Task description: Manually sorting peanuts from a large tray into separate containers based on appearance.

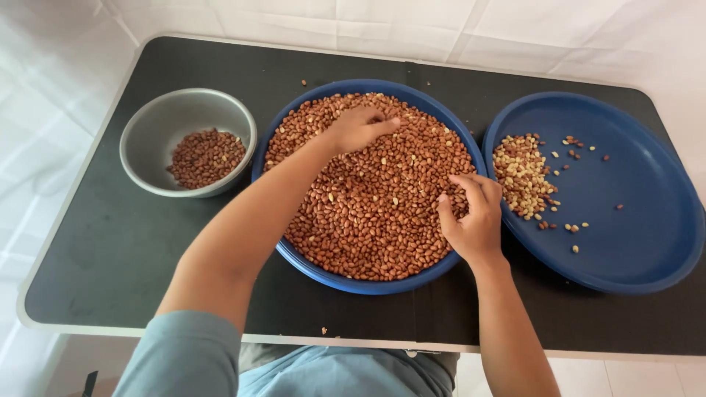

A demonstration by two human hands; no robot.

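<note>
Head view shows left hand (pixel 358 129) and right hand (pixel 471 213), fingers curled, pinching small, light, loose peanuts (pixel 375 206) in the blue basin (pixel 353 283), best taken singly.

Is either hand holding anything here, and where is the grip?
Both hands rest in the peanuts in the middle blue tray. The right hand has fingers curled and the left hand pinches, but any held peanut is hidden.

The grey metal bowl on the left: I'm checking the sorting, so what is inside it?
The grey metal bowl holds a small heap of red-brown peanuts, with bare metal around it. The bowl's bottom under the heap is covered.
</note>
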